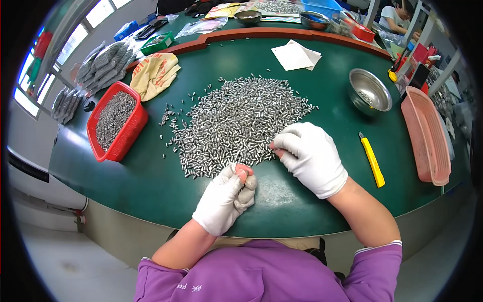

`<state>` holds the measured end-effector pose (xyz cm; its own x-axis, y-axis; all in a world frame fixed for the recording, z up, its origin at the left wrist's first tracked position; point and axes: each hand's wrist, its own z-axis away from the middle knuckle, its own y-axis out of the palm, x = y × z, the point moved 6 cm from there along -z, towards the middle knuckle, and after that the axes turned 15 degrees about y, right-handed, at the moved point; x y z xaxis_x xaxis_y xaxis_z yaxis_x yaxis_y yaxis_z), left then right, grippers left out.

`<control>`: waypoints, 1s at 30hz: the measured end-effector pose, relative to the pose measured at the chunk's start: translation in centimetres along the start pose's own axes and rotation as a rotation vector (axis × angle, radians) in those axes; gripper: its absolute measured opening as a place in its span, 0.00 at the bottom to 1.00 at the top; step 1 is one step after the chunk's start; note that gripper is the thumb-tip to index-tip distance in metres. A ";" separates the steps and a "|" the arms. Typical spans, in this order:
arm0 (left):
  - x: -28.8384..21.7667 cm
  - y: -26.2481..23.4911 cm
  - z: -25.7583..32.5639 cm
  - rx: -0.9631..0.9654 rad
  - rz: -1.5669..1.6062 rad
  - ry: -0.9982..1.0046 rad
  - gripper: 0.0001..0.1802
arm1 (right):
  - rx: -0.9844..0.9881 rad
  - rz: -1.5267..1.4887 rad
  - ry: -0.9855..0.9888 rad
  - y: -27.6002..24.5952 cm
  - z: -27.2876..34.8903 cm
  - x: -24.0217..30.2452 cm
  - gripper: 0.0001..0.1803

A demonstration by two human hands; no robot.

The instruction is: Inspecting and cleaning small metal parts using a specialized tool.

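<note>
A wide heap of small silvery metal pins point(236, 118) lies in the middle of the green table. My left hand point(226, 196), in a white glove with bare thumb and fingertip, is closed at the heap's near edge. Its thumb and forefinger press together, and whatever they pinch is too small or hidden to make out. My right hand point(309, 156), gloved the same way, rests at the heap's right near edge with its fingers curled down toward the pins. Its fingertips are partly hidden, so I cannot make out what they hold.
On the left stands a red basket point(135, 123) full of small metal pieces, beside a yellowish cloth bag point(155, 75). To the right are a steel bowl point(378, 103), a yellow utility knife point(372, 161) and a pink plastic basket point(425, 136). White paper point(294, 55) lies beyond the heap.
</note>
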<state>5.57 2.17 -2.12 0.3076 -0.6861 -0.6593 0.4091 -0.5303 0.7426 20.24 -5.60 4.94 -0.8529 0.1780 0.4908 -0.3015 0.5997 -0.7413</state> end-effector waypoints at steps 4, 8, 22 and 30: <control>0.0 -0.1 -0.2 0.011 0.029 -0.008 0.05 | 0.099 0.068 0.029 0.9 0.0 -1.0 0.04; 0.0 0.0 -0.2 0.021 0.075 -0.006 0.05 | 0.131 0.116 0.009 1.4 0.2 -0.5 0.05; 0.1 0.2 0.2 0.047 -0.168 -0.012 0.13 | 0.397 -0.583 0.300 2.9 1.5 0.8 0.08; 0.0 0.0 0.0 0.037 -0.154 -0.010 0.06 | 0.228 -0.476 0.162 1.7 0.9 1.3 0.08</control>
<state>5.62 2.13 -2.11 0.2353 -0.6000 -0.7646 0.4183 -0.6476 0.6369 18.26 -5.03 3.86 -0.5291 0.0571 0.8466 -0.7374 0.4627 -0.4921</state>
